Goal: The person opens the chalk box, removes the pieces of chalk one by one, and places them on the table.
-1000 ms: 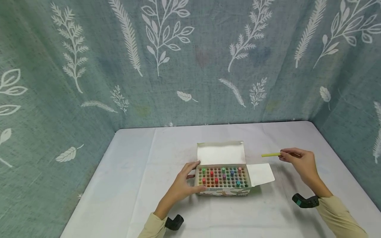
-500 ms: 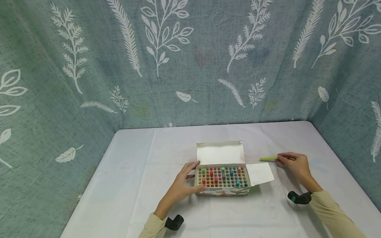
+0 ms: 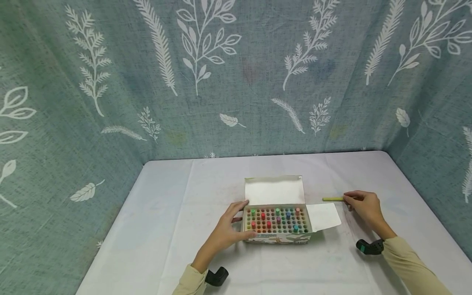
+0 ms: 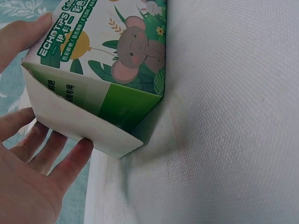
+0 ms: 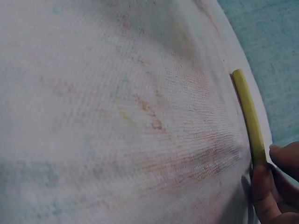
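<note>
An open cardboard chalk box stands on the white table, its grid of holes holding several coloured chalk sticks, seen by their ends. My left hand grips the box's left end, thumb at the front and fingers behind. In the left wrist view, the fingers lie against a white end flap, beside the printed elephant side. To the right of the box, my right hand pinches one end of a yellow chalk stick. That stick lies along the cloth surface in the right wrist view, its far end pointing away from the fingers.
The box's white lid stands up at the back, and a side flap sticks out to the right. Faint coloured smudges mark the white tablecloth. A patterned curtain borders the table's back and sides.
My right hand has come down and slightly left, bringing the yellow chalk stick lower, to the tablecloth. The left hand and the box have stayed in place.
</note>
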Demonstrator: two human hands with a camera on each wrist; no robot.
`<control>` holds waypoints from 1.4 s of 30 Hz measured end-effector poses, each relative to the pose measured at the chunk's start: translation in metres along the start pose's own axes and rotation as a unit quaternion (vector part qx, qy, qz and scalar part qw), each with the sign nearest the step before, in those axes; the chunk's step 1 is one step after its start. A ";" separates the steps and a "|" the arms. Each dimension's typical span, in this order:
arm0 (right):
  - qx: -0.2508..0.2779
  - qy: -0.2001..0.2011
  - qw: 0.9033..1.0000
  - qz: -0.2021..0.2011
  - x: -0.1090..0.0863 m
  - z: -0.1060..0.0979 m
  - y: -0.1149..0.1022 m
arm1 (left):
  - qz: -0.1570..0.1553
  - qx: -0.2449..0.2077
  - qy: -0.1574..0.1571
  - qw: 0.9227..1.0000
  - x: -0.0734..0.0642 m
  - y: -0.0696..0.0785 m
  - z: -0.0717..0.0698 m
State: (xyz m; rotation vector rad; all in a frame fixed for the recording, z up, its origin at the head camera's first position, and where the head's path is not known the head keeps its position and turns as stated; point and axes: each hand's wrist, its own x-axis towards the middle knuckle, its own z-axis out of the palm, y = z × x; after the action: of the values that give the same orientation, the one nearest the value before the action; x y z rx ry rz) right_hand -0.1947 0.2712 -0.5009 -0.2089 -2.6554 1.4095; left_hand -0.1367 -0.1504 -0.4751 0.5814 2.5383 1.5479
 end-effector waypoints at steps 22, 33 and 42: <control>-0.062 0.022 0.986 -0.155 0.039 0.002 0.054 | -0.003 -0.002 0.007 1.000 0.000 0.000 0.000; -0.015 -0.012 0.980 -0.199 0.038 -0.005 0.033 | -0.003 -0.007 0.005 1.000 -0.001 0.000 0.001; -0.036 -0.039 0.963 -0.263 -0.022 -0.024 -0.091 | -0.008 -0.010 0.006 1.000 -0.001 0.000 0.001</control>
State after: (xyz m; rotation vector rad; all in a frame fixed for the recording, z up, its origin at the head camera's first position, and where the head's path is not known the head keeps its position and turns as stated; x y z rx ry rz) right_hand -0.1742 0.2362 -0.4133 0.5179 -2.5439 1.1630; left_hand -0.1356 -0.1497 -0.4755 0.5484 2.5267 1.5752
